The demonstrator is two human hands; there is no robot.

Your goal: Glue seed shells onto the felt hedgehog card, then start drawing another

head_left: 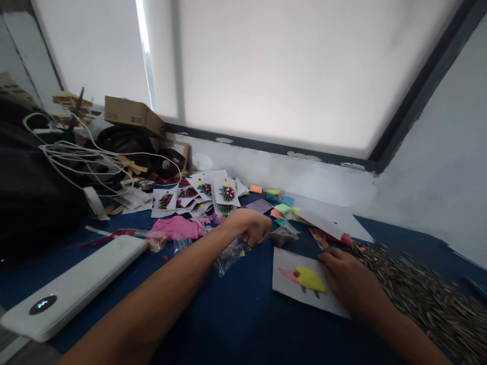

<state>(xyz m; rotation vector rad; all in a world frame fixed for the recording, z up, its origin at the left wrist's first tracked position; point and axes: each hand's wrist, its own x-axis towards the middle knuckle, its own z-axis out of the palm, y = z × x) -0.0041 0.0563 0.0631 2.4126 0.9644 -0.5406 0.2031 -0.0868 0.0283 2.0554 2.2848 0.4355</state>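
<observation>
My left hand (254,226) reaches over the middle of the table with its fingers curled closed; what they hold, if anything, is hidden. A clear plastic bag (227,258) lies just below it, with a small yellow bit beside it. My right hand (342,274) grips the right side of a white paper card (283,290). On that card is a flat clay hedgehog (310,280) with a yellow body, pink pointed snout and dark feet. A small bag of dark grey clay (283,235) sits between my hands, above the card.
Striped sunflower seeds (429,294) are heaped at the right. Finished seed-hedgehog cards (205,188) pile up at the back, near a bag of pink clay (177,228). Colourful clay blocks (283,208) lie near white sheets (335,223). A white power bank (76,284) and tangled cables (72,152) occupy the left.
</observation>
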